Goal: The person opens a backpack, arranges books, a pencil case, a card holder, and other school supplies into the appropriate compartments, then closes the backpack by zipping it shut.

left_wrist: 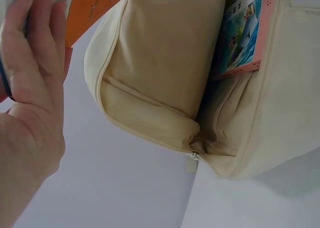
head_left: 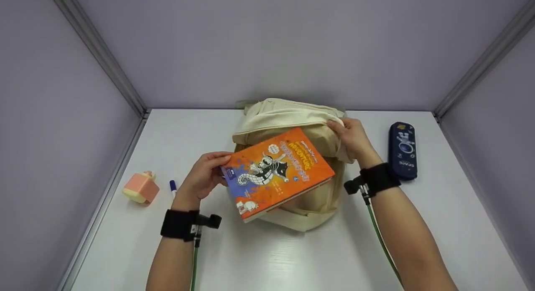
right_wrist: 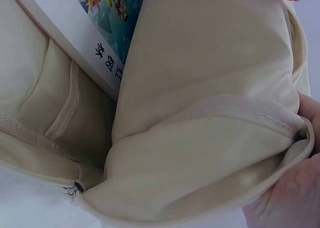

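Observation:
My left hand (head_left: 205, 174) grips an orange and purple book (head_left: 278, 172) by its left edge, thumb on the cover. Tilted, the book overlaps the open cream backpack (head_left: 288, 111) in the head view. My right hand (head_left: 354, 141) pinches the backpack's flap at its right edge, holding it up. Inside the bag, a second book with a blue sea picture and pink edge (left_wrist: 245, 38) shows in the left wrist view. The same inner book (right_wrist: 85, 33) leans beside the lining in the right wrist view.
A dark blue pencil case (head_left: 403, 151) with space drawings lies at the right of the white table (head_left: 276, 261). Toward the left are a pink and yellow block-like object (head_left: 142, 188) and a blue-capped marker (head_left: 172, 185), partly hidden by the left wrist. Grey walls enclose the table.

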`<action>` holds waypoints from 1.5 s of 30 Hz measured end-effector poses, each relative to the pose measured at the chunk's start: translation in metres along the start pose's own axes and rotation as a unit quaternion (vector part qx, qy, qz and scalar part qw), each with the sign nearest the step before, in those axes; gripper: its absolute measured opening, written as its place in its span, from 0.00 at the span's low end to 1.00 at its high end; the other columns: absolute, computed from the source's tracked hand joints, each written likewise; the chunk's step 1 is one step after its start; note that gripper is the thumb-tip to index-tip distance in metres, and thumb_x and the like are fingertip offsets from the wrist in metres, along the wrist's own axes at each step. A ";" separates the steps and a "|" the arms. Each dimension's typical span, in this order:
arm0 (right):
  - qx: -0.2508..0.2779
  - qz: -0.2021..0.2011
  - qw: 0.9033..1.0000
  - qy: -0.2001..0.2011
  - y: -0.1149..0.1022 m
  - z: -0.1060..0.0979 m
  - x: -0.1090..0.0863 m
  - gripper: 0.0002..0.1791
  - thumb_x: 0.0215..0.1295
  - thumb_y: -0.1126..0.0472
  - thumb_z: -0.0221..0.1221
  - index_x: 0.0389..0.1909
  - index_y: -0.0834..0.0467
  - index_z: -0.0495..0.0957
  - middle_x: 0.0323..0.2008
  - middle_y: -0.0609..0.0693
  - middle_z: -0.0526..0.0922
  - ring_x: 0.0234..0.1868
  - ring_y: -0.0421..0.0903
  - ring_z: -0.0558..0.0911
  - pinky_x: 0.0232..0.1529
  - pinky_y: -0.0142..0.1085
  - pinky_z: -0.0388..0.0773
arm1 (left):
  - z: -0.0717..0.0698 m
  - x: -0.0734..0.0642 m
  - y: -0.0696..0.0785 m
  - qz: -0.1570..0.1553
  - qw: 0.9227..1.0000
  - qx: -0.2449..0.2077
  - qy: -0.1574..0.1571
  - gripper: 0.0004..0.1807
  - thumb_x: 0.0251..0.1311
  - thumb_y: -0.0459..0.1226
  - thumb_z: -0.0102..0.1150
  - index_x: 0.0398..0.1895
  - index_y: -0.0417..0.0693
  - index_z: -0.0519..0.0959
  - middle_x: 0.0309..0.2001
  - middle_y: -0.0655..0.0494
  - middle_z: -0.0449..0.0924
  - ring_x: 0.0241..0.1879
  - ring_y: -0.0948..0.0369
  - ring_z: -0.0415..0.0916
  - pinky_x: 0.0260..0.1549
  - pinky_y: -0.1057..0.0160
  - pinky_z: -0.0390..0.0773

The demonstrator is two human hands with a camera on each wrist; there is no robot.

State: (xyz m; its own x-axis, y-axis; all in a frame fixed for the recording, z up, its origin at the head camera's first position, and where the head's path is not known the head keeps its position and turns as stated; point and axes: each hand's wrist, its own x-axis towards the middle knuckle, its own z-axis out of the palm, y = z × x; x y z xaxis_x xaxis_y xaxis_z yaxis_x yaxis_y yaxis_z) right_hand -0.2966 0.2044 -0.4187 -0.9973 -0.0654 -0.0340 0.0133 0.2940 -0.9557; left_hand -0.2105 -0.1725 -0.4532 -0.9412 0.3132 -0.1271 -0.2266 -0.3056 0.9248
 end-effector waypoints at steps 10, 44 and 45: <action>0.003 -0.016 1.000 0.010 0.027 -0.003 0.018 0.16 0.69 0.57 0.61 0.28 0.66 0.78 0.18 0.42 0.71 0.22 0.36 0.71 0.23 0.27 0.69 | -0.004 0.009 -0.014 -0.059 0.998 0.021 0.002 0.12 0.71 0.33 0.50 0.40 0.36 0.83 0.31 0.44 0.85 0.27 0.55 0.85 0.22 0.63 0.82; 0.039 -0.040 0.998 -0.005 0.010 0.001 -0.001 0.19 0.69 0.64 0.60 0.32 0.80 0.73 0.17 0.43 0.70 0.21 0.37 0.71 0.22 0.26 0.68 | 0.021 0.012 -0.063 -0.112 0.980 0.156 0.047 0.19 0.73 0.29 0.47 0.59 0.21 0.67 0.44 0.38 0.78 0.25 0.59 0.82 0.31 0.63 0.83; 0.035 -0.043 0.998 -0.007 0.007 0.000 -0.003 0.18 0.69 0.65 0.59 0.33 0.81 0.72 0.18 0.43 0.70 0.21 0.37 0.71 0.22 0.26 0.68 | 0.022 0.013 -0.063 -0.109 0.982 0.144 0.054 0.18 0.73 0.28 0.46 0.59 0.20 0.66 0.44 0.37 0.77 0.26 0.58 0.83 0.32 0.63 0.83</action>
State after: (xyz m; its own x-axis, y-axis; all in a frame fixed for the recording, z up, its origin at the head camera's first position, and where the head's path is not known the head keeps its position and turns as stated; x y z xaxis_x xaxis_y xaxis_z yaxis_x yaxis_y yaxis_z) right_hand -0.2930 0.2062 -0.4249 -0.9938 -0.1015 0.0459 -0.0673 0.2194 -0.9733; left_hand -0.2029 -0.1294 -0.5056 -0.9024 0.2415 -0.3568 -0.3606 0.0298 0.9322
